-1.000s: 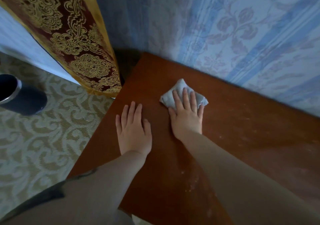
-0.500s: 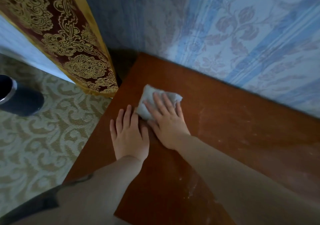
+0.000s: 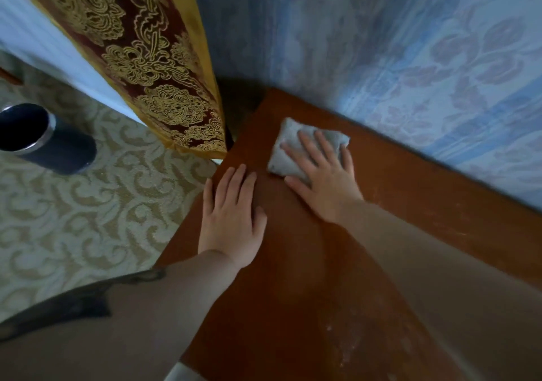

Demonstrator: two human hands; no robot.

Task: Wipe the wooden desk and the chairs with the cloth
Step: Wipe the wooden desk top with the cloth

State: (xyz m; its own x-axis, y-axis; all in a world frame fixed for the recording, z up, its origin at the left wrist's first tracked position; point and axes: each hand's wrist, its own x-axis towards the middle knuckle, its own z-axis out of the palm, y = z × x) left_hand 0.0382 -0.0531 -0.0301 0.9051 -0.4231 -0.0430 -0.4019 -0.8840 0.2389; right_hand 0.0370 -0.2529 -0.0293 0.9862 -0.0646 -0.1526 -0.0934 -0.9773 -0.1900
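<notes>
desk: showing reddish-brown wood, smooth, dust-specked
cloth: looking grey, soft, matt
curtain: displaying maroon fabric, gold embroidery
bin: showing dark body, shiny metal rim
carpet: looking woven, patterned

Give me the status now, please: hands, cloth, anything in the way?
Right hand flat, pressing cloth on desk near the wall corner. Left hand flat on desk beside it. Nothing in the way; pale dust specks nearer the person.
</notes>
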